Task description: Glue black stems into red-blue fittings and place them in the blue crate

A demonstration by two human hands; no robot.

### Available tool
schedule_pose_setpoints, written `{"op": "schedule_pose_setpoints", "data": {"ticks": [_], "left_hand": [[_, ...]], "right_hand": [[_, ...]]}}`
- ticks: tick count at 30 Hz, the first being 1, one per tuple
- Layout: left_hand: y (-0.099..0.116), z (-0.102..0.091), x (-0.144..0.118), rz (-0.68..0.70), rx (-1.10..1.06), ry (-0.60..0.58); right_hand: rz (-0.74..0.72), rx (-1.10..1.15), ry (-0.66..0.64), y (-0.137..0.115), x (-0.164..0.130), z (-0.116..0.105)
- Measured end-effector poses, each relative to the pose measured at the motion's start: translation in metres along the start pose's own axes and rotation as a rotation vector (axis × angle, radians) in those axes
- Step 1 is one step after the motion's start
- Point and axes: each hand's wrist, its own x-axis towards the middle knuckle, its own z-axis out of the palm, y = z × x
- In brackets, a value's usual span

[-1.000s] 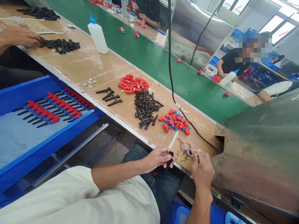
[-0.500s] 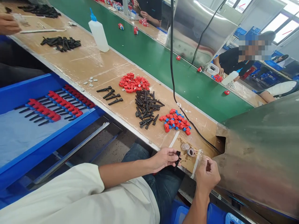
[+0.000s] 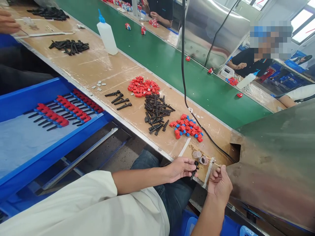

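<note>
Right hand (image 3: 220, 184) back from cups (image 3: 200, 157)

I see my left hand (image 3: 180, 168) at the near edge of the bench (image 3: 98, 67), pinching a pin (image 3: 194, 166), with my right hand (image 3: 220, 183) just right of it. Two small cups (image 3: 200, 157) sit on the bench just behind the pin. Behind them lies a heap of caps (image 3: 187, 128); left of that a pile of pins (image 3: 157, 113), and behind this pile a second heap of caps (image 3: 143, 87). Four loose pins (image 3: 118, 98) lie left of the pile. A cable (image 3: 184, 82) hangs down and runs along the bench, right of the heaps. A tray (image 3: 36, 157) stands left of the bench and below it, with rows of capped pins (image 3: 66, 109) in it. A bottle (image 3: 107, 32) stands far back on the bench, the belt (image 3: 159, 62) behind it.
</note>
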Motion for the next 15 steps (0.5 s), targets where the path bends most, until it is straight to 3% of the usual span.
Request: {"op": "schedule_pose_setpoints", "data": {"ticks": [3,5,8,15], "left_hand": [[0.0,0.003,0.001,-0.028,0.007,-0.001],[0.0,0.004,0.001,-0.041,0.014,-0.004],[-0.001,0.004,0.001,-0.05,0.006,-0.008],[-0.002,0.005,-0.003,-0.049,0.009,-0.063]], "right_hand": [[0.011,0.061,-0.051,-0.008,-0.011,-0.001],[-0.058,0.053,-0.006,-0.011,-0.024,0.001],[-0.203,-0.021,0.08,-0.013,-0.044,0.003],[-0.314,-0.184,0.052,-0.01,-0.063,0.007]]}}
